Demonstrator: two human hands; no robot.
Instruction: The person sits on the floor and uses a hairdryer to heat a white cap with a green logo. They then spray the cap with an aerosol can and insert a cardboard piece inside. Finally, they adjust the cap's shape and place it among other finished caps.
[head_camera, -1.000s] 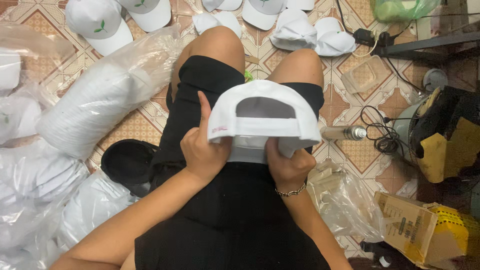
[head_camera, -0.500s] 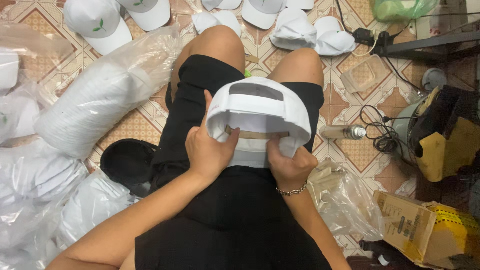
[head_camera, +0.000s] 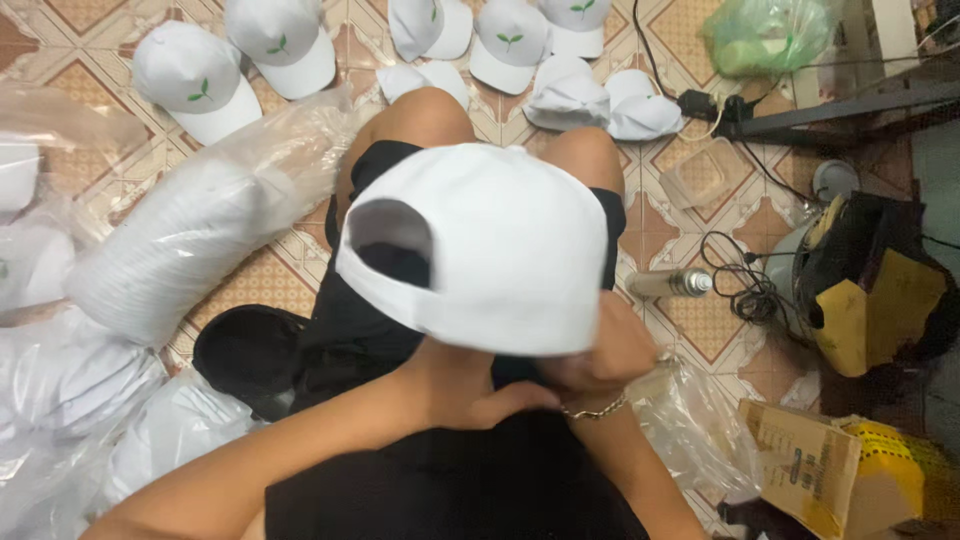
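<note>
A plain white cap (head_camera: 490, 245) is lifted over my lap, its crown facing up and its rear opening toward the left. My left hand (head_camera: 455, 385) is under the cap, gripping its lower edge. My right hand (head_camera: 610, 350), with a thin bracelet at the wrist, holds the cap's right underside; it looks blurred. My fingers are mostly hidden beneath the cap. I sit on a tiled floor in black shorts, knees pointing away.
Several white caps with a green leaf mark (head_camera: 195, 80) lie on the floor ahead. Clear plastic bags of stacked caps (head_camera: 190, 240) sit at my left. A black cap (head_camera: 250, 350), a spray can (head_camera: 670, 284), cables, and a cardboard box (head_camera: 800, 465) lie around.
The cap has been turned over: earlier its brim and inside faced me, now its crown faces up and covers most of both hands. It also came closer to the camera.
</note>
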